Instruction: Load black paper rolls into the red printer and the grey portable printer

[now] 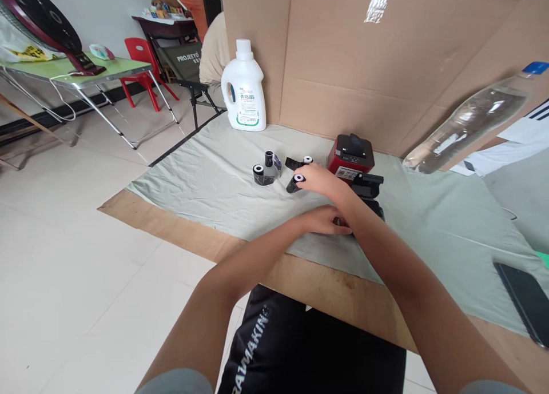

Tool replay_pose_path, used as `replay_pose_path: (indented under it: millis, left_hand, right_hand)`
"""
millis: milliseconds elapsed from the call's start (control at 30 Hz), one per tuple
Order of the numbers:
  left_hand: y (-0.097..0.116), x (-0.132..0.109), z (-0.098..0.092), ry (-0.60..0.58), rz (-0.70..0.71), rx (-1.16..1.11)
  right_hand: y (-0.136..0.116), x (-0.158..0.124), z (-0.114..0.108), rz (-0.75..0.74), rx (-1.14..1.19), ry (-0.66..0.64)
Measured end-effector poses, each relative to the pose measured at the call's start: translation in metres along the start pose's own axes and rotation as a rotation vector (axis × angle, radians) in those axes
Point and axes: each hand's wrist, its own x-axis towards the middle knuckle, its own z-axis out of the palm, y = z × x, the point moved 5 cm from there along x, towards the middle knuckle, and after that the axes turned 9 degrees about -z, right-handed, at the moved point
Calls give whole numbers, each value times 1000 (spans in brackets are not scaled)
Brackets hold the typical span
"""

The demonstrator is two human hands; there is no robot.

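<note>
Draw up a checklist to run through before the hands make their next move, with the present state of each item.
1. Right hand at the nearest roll: ok, its fingers are at it.
2. Left hand holding something: cannot tell, its curled fingers and the right forearm hide the spot.
3. Black device wholly in view: not ok, the right forearm covers part of it.
4. Other three rolls in sight: ok, all are on the cloth.
5. White jug upright: ok, it stands by the cardboard.
6. Phone apart from the rolls: ok, it lies far to the right.
</note>
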Motion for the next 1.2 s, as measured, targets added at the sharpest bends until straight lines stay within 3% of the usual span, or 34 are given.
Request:
replay_pose_path:
  millis: [167,333,467,667,767,933,1200]
  left_hand:
    - [-5,1,-1,68,4,17]
    - [-7,3,-5,141,59,27]
    - [-8,3,-7,167,27,25]
    - [-10,2,-11,213,-105,0]
    - [-9,2,-12,222,-130,-15]
    - [-8,2,-12,224,-145,3]
    - [-6,-1,-13,277,-116,29]
  right_hand:
    - [-1,-26,-1,-63,-71,223]
    - [15,-95,-22,-90,52,473]
    - [37,-144,-47,-34,253,638]
    - [66,-180,-73,-75,731,739]
    - [79,-194,-79,-35,732,679]
    - [97,-204,-68,107,454,362]
    - [101,-176,-27,138,197,148]
